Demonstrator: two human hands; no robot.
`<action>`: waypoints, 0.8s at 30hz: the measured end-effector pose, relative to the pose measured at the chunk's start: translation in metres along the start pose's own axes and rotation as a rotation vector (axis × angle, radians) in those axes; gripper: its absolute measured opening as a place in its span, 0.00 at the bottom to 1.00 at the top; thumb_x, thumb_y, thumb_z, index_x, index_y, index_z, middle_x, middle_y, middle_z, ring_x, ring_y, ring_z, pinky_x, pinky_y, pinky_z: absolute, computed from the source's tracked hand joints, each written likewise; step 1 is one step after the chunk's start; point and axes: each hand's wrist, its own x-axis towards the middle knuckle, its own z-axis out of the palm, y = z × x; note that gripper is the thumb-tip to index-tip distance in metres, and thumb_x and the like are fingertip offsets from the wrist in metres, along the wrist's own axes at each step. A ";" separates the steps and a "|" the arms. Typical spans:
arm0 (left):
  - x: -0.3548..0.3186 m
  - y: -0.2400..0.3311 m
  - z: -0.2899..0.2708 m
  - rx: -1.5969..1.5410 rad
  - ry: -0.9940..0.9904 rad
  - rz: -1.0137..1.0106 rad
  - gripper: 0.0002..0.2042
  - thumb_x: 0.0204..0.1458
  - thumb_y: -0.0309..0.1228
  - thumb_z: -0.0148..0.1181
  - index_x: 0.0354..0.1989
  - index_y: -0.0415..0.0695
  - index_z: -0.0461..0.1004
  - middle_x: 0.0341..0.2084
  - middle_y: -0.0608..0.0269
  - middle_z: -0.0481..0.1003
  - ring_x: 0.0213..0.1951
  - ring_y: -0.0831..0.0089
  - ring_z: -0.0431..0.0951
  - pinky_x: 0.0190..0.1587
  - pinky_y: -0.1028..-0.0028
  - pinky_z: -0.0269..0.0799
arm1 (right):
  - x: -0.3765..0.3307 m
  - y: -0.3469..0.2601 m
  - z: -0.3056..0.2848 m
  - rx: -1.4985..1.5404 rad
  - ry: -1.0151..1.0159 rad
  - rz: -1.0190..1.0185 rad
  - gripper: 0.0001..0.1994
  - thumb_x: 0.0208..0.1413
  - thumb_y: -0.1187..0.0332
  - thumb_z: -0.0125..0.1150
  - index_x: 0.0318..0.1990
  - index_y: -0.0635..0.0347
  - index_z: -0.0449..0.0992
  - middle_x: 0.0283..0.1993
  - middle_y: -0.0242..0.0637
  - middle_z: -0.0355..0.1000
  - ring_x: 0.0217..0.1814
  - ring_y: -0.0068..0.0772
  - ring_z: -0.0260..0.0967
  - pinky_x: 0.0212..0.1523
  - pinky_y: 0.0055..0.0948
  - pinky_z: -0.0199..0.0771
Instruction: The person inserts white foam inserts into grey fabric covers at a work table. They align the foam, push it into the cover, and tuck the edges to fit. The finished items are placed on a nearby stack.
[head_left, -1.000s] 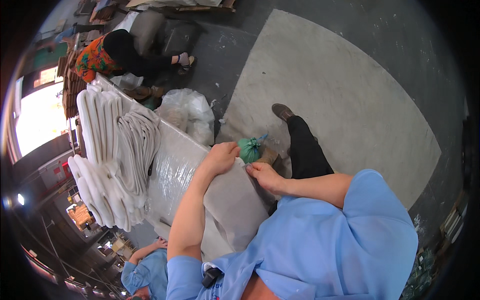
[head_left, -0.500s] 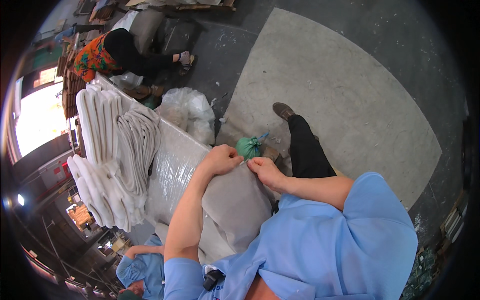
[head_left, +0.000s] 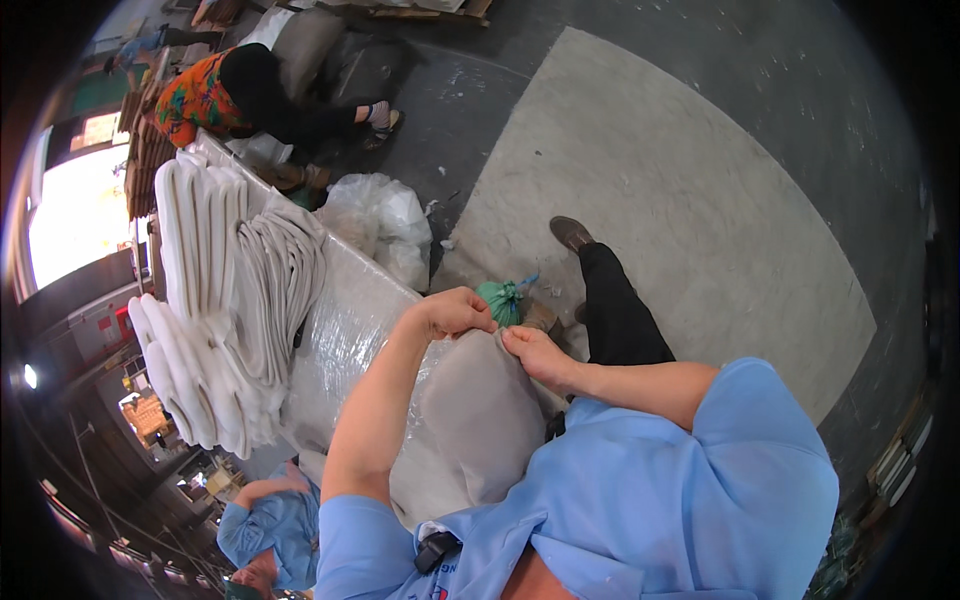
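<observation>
Left hand point(head_left: 455, 312) and right hand point(head_left: 535, 352) sit close together, both pinching the grey sack's point(head_left: 480, 420) neck beside a green bundle point(head_left: 500, 300), apparently keeping it gathered.

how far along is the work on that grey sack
Done: the grey sack looks full, its top gathered. In hand: the left hand grips the neck by the green bundle while the right hand pinches the fabric below it. Left: I cannot tell whether the neck is tied; neither hand has let go.
</observation>
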 end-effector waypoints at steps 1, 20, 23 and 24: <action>0.001 -0.006 0.002 -0.118 0.027 0.015 0.10 0.55 0.32 0.71 0.24 0.45 0.78 0.20 0.72 0.75 0.21 0.82 0.71 0.25 0.75 0.66 | 0.003 0.003 0.000 0.002 -0.018 0.012 0.18 0.76 0.57 0.49 0.41 0.59 0.79 0.36 0.21 0.71 0.39 0.16 0.62 0.42 0.25 0.64; 0.043 -0.070 0.050 -0.723 0.619 0.208 0.10 0.57 0.33 0.70 0.26 0.43 0.79 0.23 0.68 0.78 0.25 0.79 0.75 0.29 0.74 0.71 | 0.058 0.010 -0.002 0.093 0.252 0.288 0.14 0.72 0.59 0.55 0.43 0.58 0.80 0.42 0.33 0.79 0.43 0.28 0.72 0.49 0.35 0.70; 0.050 -0.035 0.060 -0.703 0.715 0.270 0.10 0.55 0.30 0.69 0.24 0.42 0.78 0.21 0.65 0.78 0.24 0.76 0.74 0.27 0.71 0.70 | 0.049 -0.006 -0.014 0.215 0.251 0.263 0.15 0.73 0.57 0.51 0.46 0.56 0.80 0.44 0.35 0.80 0.46 0.34 0.76 0.51 0.38 0.74; 0.056 -0.031 0.068 -0.743 0.700 0.269 0.10 0.55 0.30 0.69 0.24 0.41 0.78 0.21 0.65 0.78 0.23 0.76 0.74 0.27 0.70 0.70 | 0.041 -0.014 -0.015 0.232 0.260 0.269 0.15 0.74 0.55 0.50 0.48 0.54 0.79 0.44 0.34 0.80 0.47 0.32 0.76 0.51 0.39 0.76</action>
